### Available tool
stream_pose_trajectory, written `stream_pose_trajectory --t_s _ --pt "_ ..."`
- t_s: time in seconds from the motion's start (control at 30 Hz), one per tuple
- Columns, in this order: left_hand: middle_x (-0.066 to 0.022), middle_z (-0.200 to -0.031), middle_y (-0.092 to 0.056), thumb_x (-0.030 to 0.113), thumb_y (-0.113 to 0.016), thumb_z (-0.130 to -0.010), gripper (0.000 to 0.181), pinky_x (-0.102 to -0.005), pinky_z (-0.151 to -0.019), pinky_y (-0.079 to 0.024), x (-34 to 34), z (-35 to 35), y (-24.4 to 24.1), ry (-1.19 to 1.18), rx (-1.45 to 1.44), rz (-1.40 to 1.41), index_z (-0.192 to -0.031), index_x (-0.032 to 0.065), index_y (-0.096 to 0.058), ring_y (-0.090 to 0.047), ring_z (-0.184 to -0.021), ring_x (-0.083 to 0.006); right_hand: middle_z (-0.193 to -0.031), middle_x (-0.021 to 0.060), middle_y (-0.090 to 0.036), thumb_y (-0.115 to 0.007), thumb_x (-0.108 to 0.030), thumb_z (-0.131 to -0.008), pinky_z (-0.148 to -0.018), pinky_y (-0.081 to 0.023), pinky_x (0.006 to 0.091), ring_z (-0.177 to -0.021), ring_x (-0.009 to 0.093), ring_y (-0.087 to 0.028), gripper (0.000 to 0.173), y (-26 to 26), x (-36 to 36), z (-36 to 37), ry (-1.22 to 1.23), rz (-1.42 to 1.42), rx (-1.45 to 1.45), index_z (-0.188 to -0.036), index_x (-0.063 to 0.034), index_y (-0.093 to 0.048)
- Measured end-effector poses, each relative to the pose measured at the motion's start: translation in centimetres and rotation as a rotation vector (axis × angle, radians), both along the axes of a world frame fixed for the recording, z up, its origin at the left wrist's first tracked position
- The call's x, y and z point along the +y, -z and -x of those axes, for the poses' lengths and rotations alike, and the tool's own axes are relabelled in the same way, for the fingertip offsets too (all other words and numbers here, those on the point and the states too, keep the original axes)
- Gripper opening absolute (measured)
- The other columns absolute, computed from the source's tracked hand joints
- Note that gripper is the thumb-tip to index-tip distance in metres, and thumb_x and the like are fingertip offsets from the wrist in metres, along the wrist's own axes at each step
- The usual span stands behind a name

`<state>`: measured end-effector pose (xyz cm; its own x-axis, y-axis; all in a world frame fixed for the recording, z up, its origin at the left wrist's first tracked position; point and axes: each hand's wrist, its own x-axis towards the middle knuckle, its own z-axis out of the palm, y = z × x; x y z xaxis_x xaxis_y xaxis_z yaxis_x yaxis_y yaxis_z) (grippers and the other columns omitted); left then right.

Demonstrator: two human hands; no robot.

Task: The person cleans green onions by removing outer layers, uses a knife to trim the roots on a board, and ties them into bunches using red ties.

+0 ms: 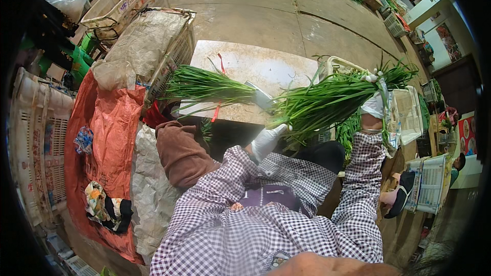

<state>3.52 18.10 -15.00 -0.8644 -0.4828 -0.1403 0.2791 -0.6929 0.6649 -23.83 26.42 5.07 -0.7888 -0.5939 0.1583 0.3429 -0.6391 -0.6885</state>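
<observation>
My left hand (266, 142) wears a white glove and grips the pale ends of a large bunch of long green leaves (326, 97), like garlic chives. Farther right, my right hand (374, 99), also gloved in white, has its fingers around the leafy part of that bunch. The bunch stretches between both hands, over the right side of a white board (253, 59). On the board rests a smaller bunch of chives (211, 86), a red strip (216, 111) lying under it. A metal blade (261, 96), perhaps a cleaver's, lies by its ends; the handle is hidden.
A plastic crate (341, 65) stands behind the large bunch, with more greens (345, 134) below. To the left are a crate (178, 50) covered by a pale sheet (147, 34), and an orange woven sack (115, 134). Another person (456, 163) is partly visible at the far right.
</observation>
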Motion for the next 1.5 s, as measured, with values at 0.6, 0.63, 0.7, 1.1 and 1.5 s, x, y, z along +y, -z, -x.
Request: stream_pose_trajectory --t_s 0.6,0.63,0.7,1.1,1.5 --pt "-0.0154 -0.117 -0.060 0.023 -0.061 -0.093 0.037 -0.0340 -0.086 -0.048 -0.5 2.0 -0.6 -0.096 -0.646 0.601 -0.122 0.0013 -0.052 -0.059 -0.104 -0.0230 -0.076 0.0031 -0.061 -0.059 -0.020 -0.097 -0.061 -0.049 0.0253 -0.065 0.012 -0.057 0.018 0.5 -1.1 -7.1 0.142 -0.169 0.108 -0.090 -0.0041 -0.064" --pt "-0.0155 -0.113 -0.062 0.025 -0.059 -0.094 0.037 -0.0341 -0.083 -0.049 -1.0 2.0 -1.4 0.031 -0.815 0.760 -0.121 0.0019 -0.054 -0.060 -0.100 -0.0247 -0.075 0.0021 -0.061 -0.058 -0.020 -0.098 -0.062 -0.049 0.0254 -0.066 0.012 -0.057 0.019 1.1 -1.3 -7.6 0.078 -0.154 0.105 -0.090 -0.0044 -0.063" --pt "-0.0166 -0.107 -0.065 0.031 -0.061 -0.091 0.037 -0.0357 -0.080 -0.050 -0.8 3.2 5.5 -0.082 -0.780 0.840 -0.117 0.0048 -0.060 -0.063 -0.095 -0.0284 -0.075 0.0014 -0.059 -0.058 -0.020 -0.098 -0.061 -0.048 0.0256 -0.065 0.012 -0.056 0.018 1.2 -1.6 -9.1 0.022 -0.172 0.147 -0.091 -0.0040 -0.064" --pt "-0.0186 -0.104 -0.068 0.024 -0.060 -0.084 0.025 -0.0413 -0.078 -0.054 -3.8 -4.0 9.5 0.473 -1.279 1.308 -0.097 0.0045 -0.069 -0.066 -0.096 -0.0356 -0.069 -0.0006 -0.044 -0.050 -0.021 -0.101 -0.076 -0.043 0.0302 -0.065 0.012 -0.041 0.023 -5.4 2.4 -7.2 -0.112 0.058 0.232 -0.090 -0.0030 -0.058" --pt "-0.0132 -0.135 -0.052 0.034 -0.042 -0.101 0.044 -0.0417 -0.102 -0.045 -2.1 0.3 7.1 0.292 0.173 -0.134 -0.137 0.0082 -0.047 -0.052 -0.122 -0.0245 -0.086 0.0089 -0.059 -0.051 -0.012 -0.096 -0.090 -0.047 0.0337 -0.083 0.020 -0.057 0.015 3.5 0.7 4.3 -0.213 0.064 -0.255 -0.087 -0.0012 -0.057"
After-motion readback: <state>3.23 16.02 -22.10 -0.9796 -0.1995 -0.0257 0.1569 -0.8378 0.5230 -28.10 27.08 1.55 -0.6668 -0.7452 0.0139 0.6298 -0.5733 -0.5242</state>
